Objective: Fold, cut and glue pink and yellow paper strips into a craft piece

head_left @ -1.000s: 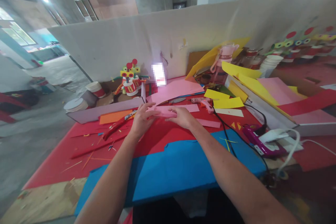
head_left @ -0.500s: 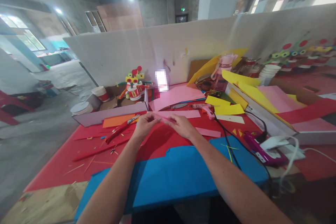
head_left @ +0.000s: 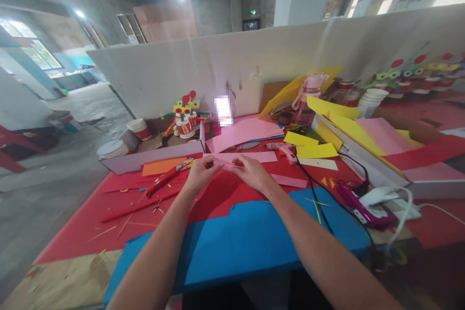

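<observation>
Both hands pinch a small piece of pink paper (head_left: 228, 165) above the red table covering. My left hand (head_left: 202, 170) grips its left end between thumb and fingers. At the other end, my right hand (head_left: 250, 172) has its fingers closed on the paper. The fingers hide part of it. Just behind lies a pink paper strip (head_left: 259, 157), and another pink strip (head_left: 289, 181) rests to the right of my right hand. A utility knife (head_left: 185, 163) lies to the left of my left hand.
A pink glue gun (head_left: 286, 151) with a black cord lies beyond my right hand. Blue sheeting (head_left: 240, 242) covers the near edge. Paper-cup robot figures (head_left: 186, 123) stand in a box at back left. A purple power strip (head_left: 366, 208) sits at right, near a box of coloured paper (head_left: 392, 138).
Both hands keep hold of the pink paper in nearly the same place. The fingers and paper have shifted only slightly.
</observation>
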Motion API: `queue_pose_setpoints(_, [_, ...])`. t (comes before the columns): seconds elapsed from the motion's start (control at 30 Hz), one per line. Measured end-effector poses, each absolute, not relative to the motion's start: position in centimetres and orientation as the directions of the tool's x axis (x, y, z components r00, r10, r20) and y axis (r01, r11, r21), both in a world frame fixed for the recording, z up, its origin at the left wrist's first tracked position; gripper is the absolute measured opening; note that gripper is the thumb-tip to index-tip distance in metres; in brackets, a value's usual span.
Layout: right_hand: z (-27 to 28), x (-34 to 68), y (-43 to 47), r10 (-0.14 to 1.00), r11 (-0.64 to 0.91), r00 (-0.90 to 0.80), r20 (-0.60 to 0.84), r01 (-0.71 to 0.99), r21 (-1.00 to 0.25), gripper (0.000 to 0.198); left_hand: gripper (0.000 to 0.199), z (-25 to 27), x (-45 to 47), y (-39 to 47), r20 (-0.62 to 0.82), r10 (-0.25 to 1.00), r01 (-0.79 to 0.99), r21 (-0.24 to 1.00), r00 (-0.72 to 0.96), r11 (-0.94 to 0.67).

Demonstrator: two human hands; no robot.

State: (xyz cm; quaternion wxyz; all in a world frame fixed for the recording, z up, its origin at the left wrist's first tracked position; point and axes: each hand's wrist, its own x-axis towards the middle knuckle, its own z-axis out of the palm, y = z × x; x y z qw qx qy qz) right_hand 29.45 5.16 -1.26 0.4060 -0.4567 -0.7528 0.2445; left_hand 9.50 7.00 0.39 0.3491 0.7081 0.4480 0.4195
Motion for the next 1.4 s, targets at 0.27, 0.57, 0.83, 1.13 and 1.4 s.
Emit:
queue_pose_setpoints(0.27, [-1.5, 33.6, 4.4, 0.889, 0.456, -0.283, 0.360, 0.628, -0.631, 0.005, 0.038, 0.7, 8.9, 6.5, -0.227, 0.926, 0.517, 0.855, 0.301, 0.042])
queue_pose_setpoints(0.57, [-3.5, 32.1, 3.3, 0.930, 0.356, -0.251, 0.269, 0.800, -0.483, 0.011, 0.038, 0.5, 8.5, 6.7, -0.319, 0.886, 0.592, 0.804, 0.337, 0.064])
queue_pose_setpoints(0.83, [-4.7, 32.3, 3.8, 0.933, 0.359, -0.291, 0.212, 0.731, -0.581, 0.007, 0.030, 0.0, 8.7, 6.7, -0.298, 0.915, 0.700, 0.713, 0.272, 0.024])
queue_pose_setpoints(1.13, [-5.0, 32.3, 4.0, 0.934, 0.356, -0.282, 0.219, 0.691, -0.629, 0.004, 0.023, 1.9, 11.0, 4.5, 0.368, 0.855, 0.849, 0.244, 0.365, -0.468])
queue_pose_setpoints(1.4, [-5.7, 32.1, 4.1, 0.939, 0.343, -0.236, 0.251, 0.705, -0.621, 0.006, 0.064, -3.8, 14.4, 0.4, 0.224, 0.725, 0.753, -0.068, 0.651, -0.655])
